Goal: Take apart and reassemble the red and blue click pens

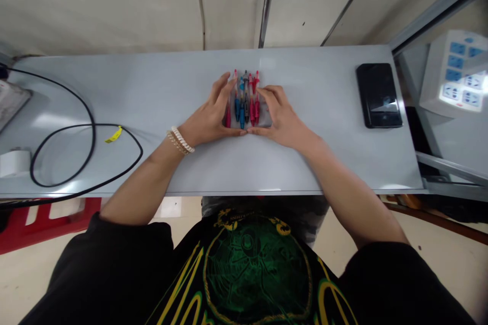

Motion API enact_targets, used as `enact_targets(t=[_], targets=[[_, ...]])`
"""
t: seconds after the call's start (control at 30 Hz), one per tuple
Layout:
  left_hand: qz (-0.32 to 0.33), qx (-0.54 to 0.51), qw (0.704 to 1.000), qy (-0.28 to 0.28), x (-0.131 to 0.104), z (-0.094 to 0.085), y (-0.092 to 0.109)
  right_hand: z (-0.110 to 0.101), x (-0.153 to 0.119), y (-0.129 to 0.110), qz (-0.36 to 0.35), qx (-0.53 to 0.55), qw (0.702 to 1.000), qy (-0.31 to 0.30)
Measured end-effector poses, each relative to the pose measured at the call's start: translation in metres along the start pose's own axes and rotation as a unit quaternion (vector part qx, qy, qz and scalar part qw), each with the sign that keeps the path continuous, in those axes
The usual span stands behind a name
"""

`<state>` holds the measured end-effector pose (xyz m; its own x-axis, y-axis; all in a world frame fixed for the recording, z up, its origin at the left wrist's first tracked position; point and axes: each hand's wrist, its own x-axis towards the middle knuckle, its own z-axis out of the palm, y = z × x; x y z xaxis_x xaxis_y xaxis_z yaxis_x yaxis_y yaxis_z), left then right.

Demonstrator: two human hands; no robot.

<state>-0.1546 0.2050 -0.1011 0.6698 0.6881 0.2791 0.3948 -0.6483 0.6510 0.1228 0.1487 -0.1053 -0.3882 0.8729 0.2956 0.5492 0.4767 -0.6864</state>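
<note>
Several click pens lie side by side on the grey table, pointing away from me: a blue pen, a black pen, a red pen and others in pink and blue. My left hand is on their left side, fingers stretched along the outermost pink pen. On the right side, my right hand has its fingertips at the red pen. Both thumbs reach inward below the near ends of the pens, their tips almost meeting. Each hand is open, and together they frame the row.
A black phone-like device lies at the right of the table. A black cable with a yellow tag loops across the left, near a white adapter. A white power strip is at the far right.
</note>
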Motion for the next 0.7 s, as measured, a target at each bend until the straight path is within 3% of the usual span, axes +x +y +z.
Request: enact_targets(t=[0.1,0.3,0.43,0.7], targets=[[-0.007,0.015,1.000,0.013,0.002,-0.009,0.002,-0.004,0.002,0.000,-0.002,0.002,1.000,0.006],[0.026,0.040,0.998,-0.033,0.000,-0.020,-0.003,-0.007,0.004,0.000,-0.002,0.002,1.000,-0.004],[0.043,0.061,0.997,-0.002,0.002,-0.013,-0.007,-0.007,0.006,-0.001,-0.003,-0.012,1.000,-0.002],[0.015,0.052,0.998,0.038,0.003,0.000,-0.006,-0.007,0.011,-0.004,0.010,-0.012,1.000,0.001]])
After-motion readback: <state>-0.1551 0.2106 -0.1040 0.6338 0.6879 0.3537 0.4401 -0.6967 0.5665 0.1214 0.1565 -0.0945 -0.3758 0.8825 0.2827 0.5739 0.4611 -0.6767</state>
